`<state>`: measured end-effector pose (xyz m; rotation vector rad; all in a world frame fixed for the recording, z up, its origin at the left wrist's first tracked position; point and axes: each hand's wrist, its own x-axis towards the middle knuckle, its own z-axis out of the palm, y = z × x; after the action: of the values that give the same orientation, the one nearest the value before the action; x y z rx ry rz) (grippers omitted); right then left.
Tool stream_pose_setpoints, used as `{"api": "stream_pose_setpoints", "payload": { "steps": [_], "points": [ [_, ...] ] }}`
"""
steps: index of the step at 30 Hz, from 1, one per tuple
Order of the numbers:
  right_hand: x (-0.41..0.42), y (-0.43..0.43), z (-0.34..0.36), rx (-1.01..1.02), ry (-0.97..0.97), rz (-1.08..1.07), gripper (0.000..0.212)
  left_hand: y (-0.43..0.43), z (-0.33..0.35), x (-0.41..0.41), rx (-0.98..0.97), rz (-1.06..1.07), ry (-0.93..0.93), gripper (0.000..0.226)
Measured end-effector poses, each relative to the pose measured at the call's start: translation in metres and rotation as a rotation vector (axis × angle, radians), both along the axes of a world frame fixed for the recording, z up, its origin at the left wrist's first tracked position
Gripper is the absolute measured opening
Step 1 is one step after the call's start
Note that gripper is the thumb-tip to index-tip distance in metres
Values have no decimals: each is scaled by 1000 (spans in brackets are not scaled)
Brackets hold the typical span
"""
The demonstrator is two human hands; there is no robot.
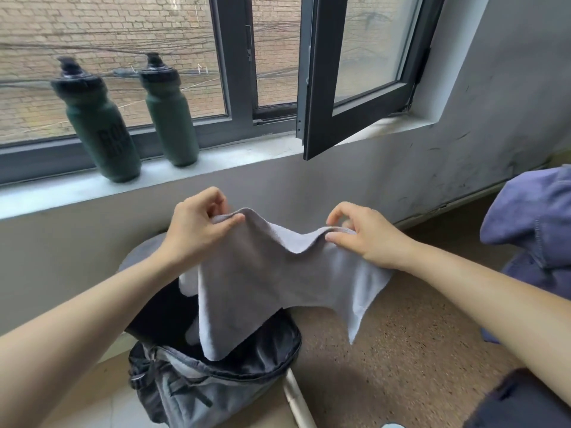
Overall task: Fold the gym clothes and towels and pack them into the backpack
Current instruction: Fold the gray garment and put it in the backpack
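Both bare forearms are stretched forward from the lower corners and angled inward towards each other. The left hand (197, 233) is held slightly higher than the right, its back turned to the camera, and the upper edge of the grey towel (272, 273) is pinched between its thumb and curled fingers. The right hand (370, 242) is kept in line with its wrist, well apart from the left; the same edge is pinched there between thumb and fingers, with the forefinger arched above

Dark-framed window (234, 57), one sash (315, 88) swung inward over pale sill (247, 156); brick wall (108, 23) outside (daylight coming through). Scuffed grey wall (494, 118) below and right, speckled brown floor (401, 335).
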<state>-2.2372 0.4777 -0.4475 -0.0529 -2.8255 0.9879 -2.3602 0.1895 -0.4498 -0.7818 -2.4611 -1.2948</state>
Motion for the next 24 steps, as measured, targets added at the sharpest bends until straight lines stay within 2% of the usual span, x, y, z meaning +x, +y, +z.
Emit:
{"api": "stream_pose_setpoints", "payload": {
  "steps": [2, 4, 6, 8, 9, 10, 16, 21, 24],
  "points": [
    [2, -18, 6, -124, 10, 29, 48, 8, 3, 13, 9, -188, -4, 41],
    [6, -34, 10, -245, -15, 92, 66, 18, 7, 27, 10, -327, 36, 41],
    [8, -53, 11, -353, -63, 201, 61, 27, 11, 38, 23, -412, 60, 40],
    [5, -68, 7, -391, -56, 289, 32, 35, 15, 45, 38, -473, 49, 40],
    [3, -72, 4, -368, -23, 275, 18, 37, 15, 46, 33, -493, 47, 40],
    [0, -72, 3, -336, 10, 227, 12, 38, 14, 46, 16, -501, 43, 39],
    [-11, -45, 2, -356, 72, -187, 9, 20, -3, 25, -168, -458, -182, 36],
    [-15, -30, 1, -423, 50, -331, 11, 8, -10, 14, -294, -507, -255, 40],
    [-14, -24, 1, -557, 6, -405, 18, 7, -11, 15, -297, -535, -336, 48]
  ]
}}
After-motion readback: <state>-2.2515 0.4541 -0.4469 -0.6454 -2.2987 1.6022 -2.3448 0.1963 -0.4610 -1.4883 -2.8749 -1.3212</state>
